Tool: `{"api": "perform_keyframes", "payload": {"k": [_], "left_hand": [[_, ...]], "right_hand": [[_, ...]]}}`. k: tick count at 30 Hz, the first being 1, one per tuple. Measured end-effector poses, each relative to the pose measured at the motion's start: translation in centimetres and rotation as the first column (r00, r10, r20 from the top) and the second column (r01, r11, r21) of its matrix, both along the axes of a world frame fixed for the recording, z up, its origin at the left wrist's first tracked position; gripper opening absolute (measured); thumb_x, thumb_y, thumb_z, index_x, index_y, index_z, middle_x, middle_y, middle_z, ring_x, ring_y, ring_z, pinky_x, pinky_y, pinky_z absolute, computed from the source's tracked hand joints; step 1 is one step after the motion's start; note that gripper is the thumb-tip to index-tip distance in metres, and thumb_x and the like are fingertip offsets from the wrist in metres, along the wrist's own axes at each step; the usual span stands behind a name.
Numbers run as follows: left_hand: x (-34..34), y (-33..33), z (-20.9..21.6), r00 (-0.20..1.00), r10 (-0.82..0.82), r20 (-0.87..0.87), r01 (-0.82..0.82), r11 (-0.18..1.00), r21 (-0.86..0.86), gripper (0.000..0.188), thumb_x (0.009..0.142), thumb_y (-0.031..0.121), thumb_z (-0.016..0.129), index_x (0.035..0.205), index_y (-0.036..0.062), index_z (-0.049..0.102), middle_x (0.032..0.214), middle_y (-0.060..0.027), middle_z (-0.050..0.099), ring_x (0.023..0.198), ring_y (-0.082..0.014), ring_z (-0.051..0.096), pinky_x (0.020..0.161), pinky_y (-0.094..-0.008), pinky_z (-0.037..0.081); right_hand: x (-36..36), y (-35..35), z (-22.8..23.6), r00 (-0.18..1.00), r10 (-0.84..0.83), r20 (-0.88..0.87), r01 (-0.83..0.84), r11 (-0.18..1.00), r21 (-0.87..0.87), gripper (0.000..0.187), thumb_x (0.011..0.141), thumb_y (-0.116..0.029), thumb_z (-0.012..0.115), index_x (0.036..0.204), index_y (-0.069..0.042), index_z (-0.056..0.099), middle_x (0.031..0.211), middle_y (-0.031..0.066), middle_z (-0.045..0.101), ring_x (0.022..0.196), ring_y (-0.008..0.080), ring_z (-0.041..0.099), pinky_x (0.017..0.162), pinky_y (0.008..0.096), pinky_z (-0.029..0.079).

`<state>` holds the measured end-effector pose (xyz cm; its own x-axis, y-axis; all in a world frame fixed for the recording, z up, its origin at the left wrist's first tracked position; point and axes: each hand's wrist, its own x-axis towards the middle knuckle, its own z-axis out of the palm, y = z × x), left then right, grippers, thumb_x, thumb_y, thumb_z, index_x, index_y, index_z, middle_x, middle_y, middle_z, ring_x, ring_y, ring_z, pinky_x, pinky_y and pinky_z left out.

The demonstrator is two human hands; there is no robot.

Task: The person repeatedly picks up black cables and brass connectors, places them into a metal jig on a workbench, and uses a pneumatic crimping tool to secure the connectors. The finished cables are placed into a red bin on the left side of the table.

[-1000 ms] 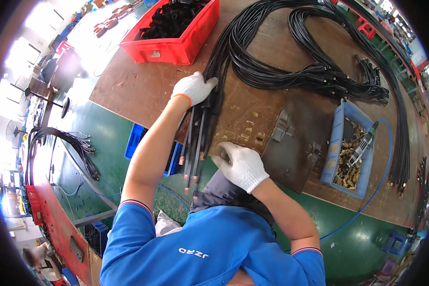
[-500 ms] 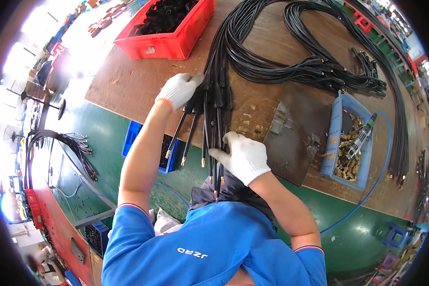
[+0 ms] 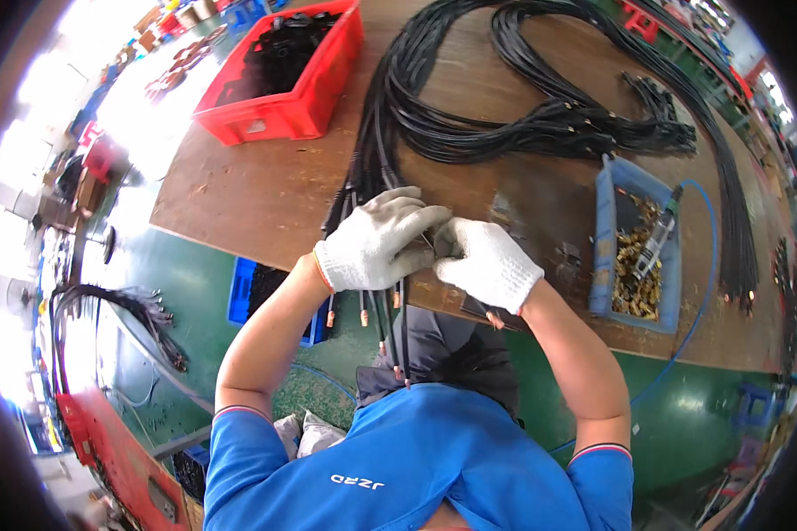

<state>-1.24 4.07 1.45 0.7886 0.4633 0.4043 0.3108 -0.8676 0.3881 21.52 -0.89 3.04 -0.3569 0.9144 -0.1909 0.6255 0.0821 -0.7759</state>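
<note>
My left hand [image 3: 379,241], in a white knit glove with an orange cuff edge, lies over a bundle of black cables [image 3: 354,190] near the table's front edge. Its fingers are closed at the fingertips of my right hand [image 3: 487,263], also gloved. My right hand is curled round a black cable, mostly hidden by the gloves; a copper-tipped end [image 3: 496,319] shows below it. Other cable ends [image 3: 404,341] with copper tips hang past the edge towards my lap. Black sleeves sit on several cables of the bundle.
A red crate [image 3: 283,124] of black parts stands at the far left of the brown table [image 3: 248,203]. At right, a blue bin [image 3: 604,257] holds brass pieces and a hand tool [image 3: 653,246] with a blue hose. Coiled black cables [image 3: 540,133] lie behind. A blue floor bin [image 3: 241,288] sits below.
My left hand has moved right and down across the bundle to meet my right hand. My right hand has shifted right and up, with one cable's end drawn aside from the others.
</note>
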Motion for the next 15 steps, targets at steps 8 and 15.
{"api": "perform_keyframes", "payload": {"k": [8, 15], "left_hand": [[2.0, 1.8, -1.0, 0.986, 0.018, -0.166, -0.002, 0.995, 0.101, 0.029, 0.081, 0.021, 0.084, 0.109, 0.0130, 0.082, 0.091, -0.0096, 0.068, 0.094, -0.0348, 0.066, 0.087, -0.0476, 0.051], [1.3, 1.4, 0.7, 0.951, 0.138, -0.275, -0.115, 0.989, 0.098, 0.026, 0.087, 0.020, 0.080, 0.111, 0.0115, 0.081, 0.089, -0.0104, 0.068, 0.093, -0.0352, 0.066, 0.087, -0.0475, 0.052]], "right_hand": [[4.9, -3.6, -1.9, 0.969, -0.070, 0.239, 0.024, 0.981, 0.191, 0.035, 0.102, -0.035, 0.069, 0.125, -0.008, 0.070, 0.110, 0.0198, 0.078, 0.105, 0.0434, 0.073, 0.088, 0.0532, 0.059], [6.3, -5.1, -4.3, 0.944, -0.181, 0.276, 0.021, 0.867, 0.498, 0.022, 0.100, -0.034, 0.072, 0.103, -0.012, 0.074, 0.084, 0.0103, 0.074, 0.076, 0.0344, 0.075, 0.068, 0.0470, 0.059]]}}
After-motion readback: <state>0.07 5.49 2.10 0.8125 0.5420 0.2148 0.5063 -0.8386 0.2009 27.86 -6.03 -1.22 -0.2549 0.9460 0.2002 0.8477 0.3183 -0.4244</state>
